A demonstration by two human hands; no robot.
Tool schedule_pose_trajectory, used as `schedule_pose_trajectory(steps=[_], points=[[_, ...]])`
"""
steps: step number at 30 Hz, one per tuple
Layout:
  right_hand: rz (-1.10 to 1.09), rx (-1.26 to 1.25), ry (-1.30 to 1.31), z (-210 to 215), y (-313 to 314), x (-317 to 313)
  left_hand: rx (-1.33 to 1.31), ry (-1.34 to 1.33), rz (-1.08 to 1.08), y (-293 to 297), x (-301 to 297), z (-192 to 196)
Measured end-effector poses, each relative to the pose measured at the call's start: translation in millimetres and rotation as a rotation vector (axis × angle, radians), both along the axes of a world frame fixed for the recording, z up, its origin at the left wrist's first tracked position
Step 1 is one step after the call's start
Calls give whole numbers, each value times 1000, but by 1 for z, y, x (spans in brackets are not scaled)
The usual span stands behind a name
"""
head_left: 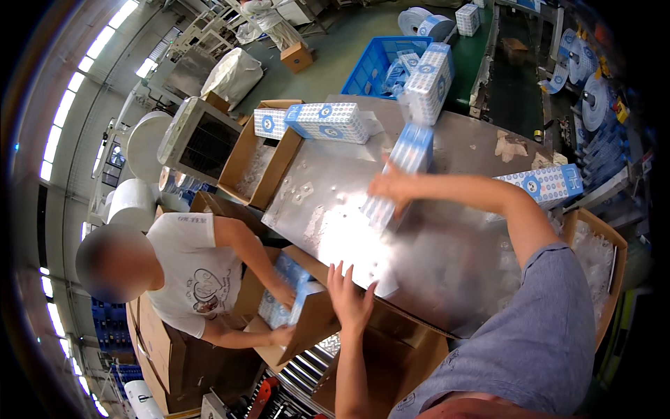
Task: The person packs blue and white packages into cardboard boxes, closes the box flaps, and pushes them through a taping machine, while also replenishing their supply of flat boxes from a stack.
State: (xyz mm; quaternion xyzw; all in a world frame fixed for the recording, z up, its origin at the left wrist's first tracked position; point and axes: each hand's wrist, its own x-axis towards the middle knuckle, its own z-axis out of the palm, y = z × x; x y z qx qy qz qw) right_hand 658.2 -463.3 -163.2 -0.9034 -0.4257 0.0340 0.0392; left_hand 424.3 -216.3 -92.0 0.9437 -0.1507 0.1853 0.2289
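My right hand [392, 187] reaches across the metal table and grips a long blue-and-white patterned pack [417, 145] around its middle. Some motion blur softens the hand and the pack. My left hand [349, 297] is held at the table's near edge, fingers spread and holding nothing. Below it stands an open cardboard box [419, 353], its inside partly hidden by my forearm. A similar pack [328, 122] lies at the far left of the table, another [541, 185] at the right, and a third [429, 82] at the far edge by a blue crate.
At the left, a co-worker's hands [283, 300] are in a cardboard box [314, 325] with blue-and-white packs. The metal table [460, 244] fills the middle. A blue crate [359, 73] stands beyond it. Boxes holding clear plastic flank it left [232, 164] and right [618, 258].
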Motion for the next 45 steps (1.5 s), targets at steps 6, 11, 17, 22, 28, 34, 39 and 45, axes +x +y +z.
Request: schedule_pose_trajectory(steps=[6, 11, 17, 22, 28, 34, 39, 45], points=[[-171, 211, 128, 49, -35, 20, 328, 506, 68, -73, 90, -38], [-690, -116, -619, 48, -125, 99, 302, 341, -93, -32, 88, 10], [-366, -436, -4, 25, 6, 64, -235, -12, -8, 65, 6, 112], [-270, 89, 137, 19, 53, -76, -993, 330, 120, 203, -151, 61], [-698, 901, 1224, 2, -26, -68, -783, 305, 266, 134, -229, 99], [-531, 1970, 1638, 47, -28, -129, -161, 270, 230, 122, -255, -17], [-454, 1910, 1701, 78, 35, -181, 185, 699, 113, 85, -262, -152], [297, 1062, 1156, 98, 171, -278, 243, 1105, 63, 95, -267, -245]])
